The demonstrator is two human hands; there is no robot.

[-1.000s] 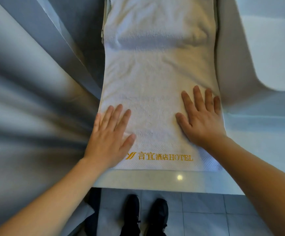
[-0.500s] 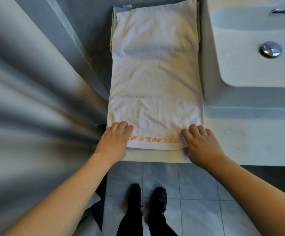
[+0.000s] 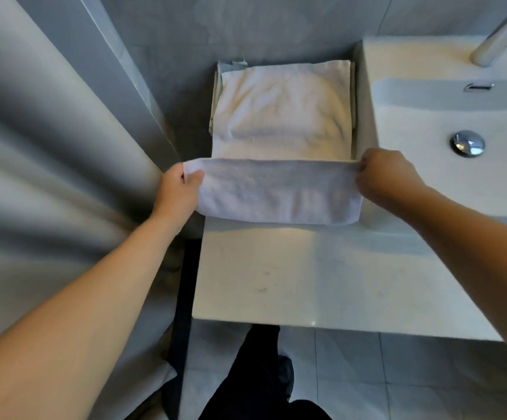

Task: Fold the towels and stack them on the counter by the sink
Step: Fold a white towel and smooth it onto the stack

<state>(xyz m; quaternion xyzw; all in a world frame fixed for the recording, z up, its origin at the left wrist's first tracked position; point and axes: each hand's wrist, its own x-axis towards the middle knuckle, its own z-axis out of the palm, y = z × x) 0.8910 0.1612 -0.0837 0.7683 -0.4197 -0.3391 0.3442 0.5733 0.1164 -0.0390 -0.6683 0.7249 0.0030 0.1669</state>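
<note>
Pinching the white towel's (image 3: 279,192) near corners, the left hand (image 3: 177,189) and right hand (image 3: 385,174) are raised toward twelve o'clock, so the hem is folded over evenly.

Left hand (image 3: 177,189) and right hand (image 3: 384,174) pinch white towel's (image 3: 279,122) near edge, lifted over surface (image 3: 276,274) beside sink (image 3: 446,122).

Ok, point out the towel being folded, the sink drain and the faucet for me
towel (image 3: 279,192), head view, middle of the lifted flap.
sink drain (image 3: 467,143), head view, centre of the chrome stopper.
faucet (image 3: 500,34), head view, midway along the spout.
</note>
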